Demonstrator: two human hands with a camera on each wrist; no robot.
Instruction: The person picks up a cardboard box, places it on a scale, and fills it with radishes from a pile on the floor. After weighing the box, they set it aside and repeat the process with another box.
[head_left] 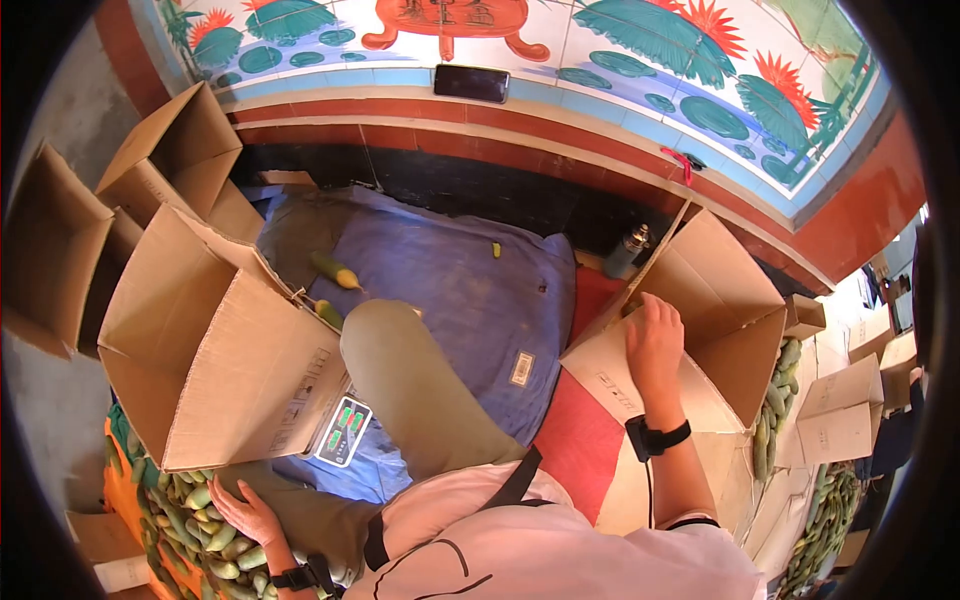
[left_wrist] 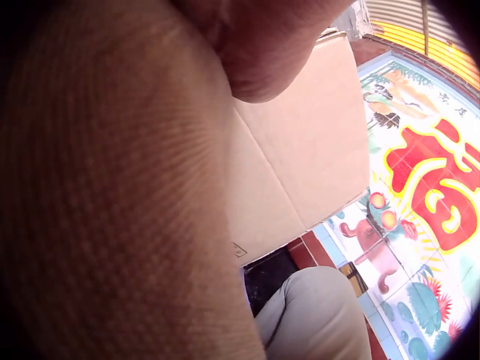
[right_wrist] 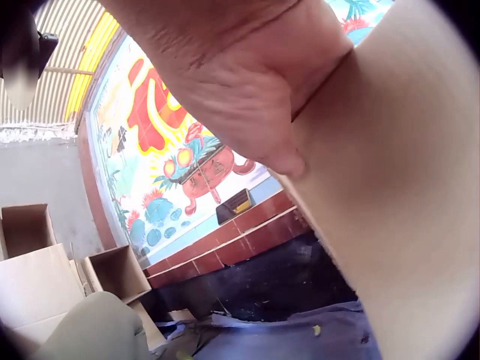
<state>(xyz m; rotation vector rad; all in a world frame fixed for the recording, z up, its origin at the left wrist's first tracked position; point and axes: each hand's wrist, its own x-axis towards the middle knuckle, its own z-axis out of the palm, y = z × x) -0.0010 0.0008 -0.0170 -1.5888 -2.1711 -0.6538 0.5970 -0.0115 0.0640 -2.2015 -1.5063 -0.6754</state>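
Note:
At lower left in the head view, my left hand [head_left: 248,512] lies with fingers extended over a pile of green cucumbers [head_left: 222,540], beside a large cardboard box [head_left: 250,370]. My right hand [head_left: 655,345] holds the upper edge of another open box [head_left: 612,385] at right. In the right wrist view, the thumb of this hand [right_wrist: 247,97] lies against the cardboard [right_wrist: 397,187]; the other fingers are mostly hidden. A small dark green object [head_left: 630,307] shows beside it, unclear. The left wrist view shows part of my left hand [left_wrist: 262,45] before the cardboard [left_wrist: 300,142].
A scale display [head_left: 343,432] sits between the left box and my leg. Two cucumbers [head_left: 335,270] [head_left: 328,313] and a small green piece [head_left: 496,250] lie on or beside the blue cloth [head_left: 450,290]. A phone [head_left: 471,83] rests on the ledge; a bottle [head_left: 627,252] stands behind the right box.

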